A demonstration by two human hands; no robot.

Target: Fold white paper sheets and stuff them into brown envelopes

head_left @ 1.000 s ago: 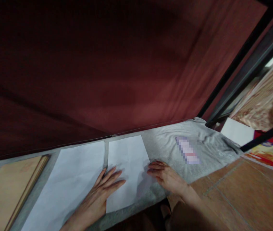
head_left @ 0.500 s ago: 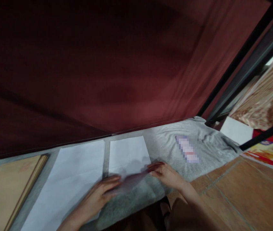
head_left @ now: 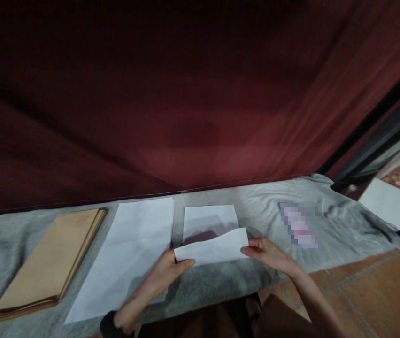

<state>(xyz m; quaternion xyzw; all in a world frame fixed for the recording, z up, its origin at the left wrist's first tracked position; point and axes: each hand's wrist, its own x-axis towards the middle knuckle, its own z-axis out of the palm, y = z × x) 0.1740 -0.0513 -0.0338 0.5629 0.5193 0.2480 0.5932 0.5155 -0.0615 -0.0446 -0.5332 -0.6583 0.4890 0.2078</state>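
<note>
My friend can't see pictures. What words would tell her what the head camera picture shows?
Two bare hands, left hand and right hand, fold the near edge of a white sheet up over itself on a grey cloth. To the left lie a bigger white paper and a stack of brown envelopes, with a dark red curtain behind.

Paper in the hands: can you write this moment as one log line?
left hand: holds near edge of paper | right hand: holds same edge | paper: near half lifted, folding over | beside: flat white sheet, brown envelopes
</note>
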